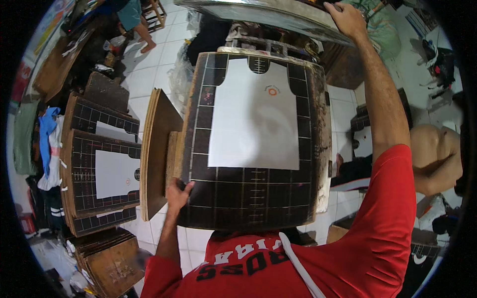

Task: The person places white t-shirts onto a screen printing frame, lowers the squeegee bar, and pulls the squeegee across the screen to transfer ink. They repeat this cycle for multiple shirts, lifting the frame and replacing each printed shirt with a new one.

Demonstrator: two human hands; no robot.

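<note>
In front of me lies a black board [228,198] marked with a light grid. A white sleeveless shirt panel [253,124] rests flat on it, with a small orange ring print [272,92] at its upper right. My left hand [178,193] grips the board's left edge near the front, thumb on top. With my arm stretched far forward, my right hand [348,21] is closed on the right end of a raised metal-edged frame [268,17], which looks like a printing screen. The frame stands tilted up beyond the board's far edge.
Wooden boards [156,154] stand upright to the left. Beyond them are stacked gridded boards [77,198] carrying another white panel [114,174]. Bare wooden boards [112,263] are piled at lower left. A shirtless person [432,154] sits at right; another person's legs [139,30] show at upper left.
</note>
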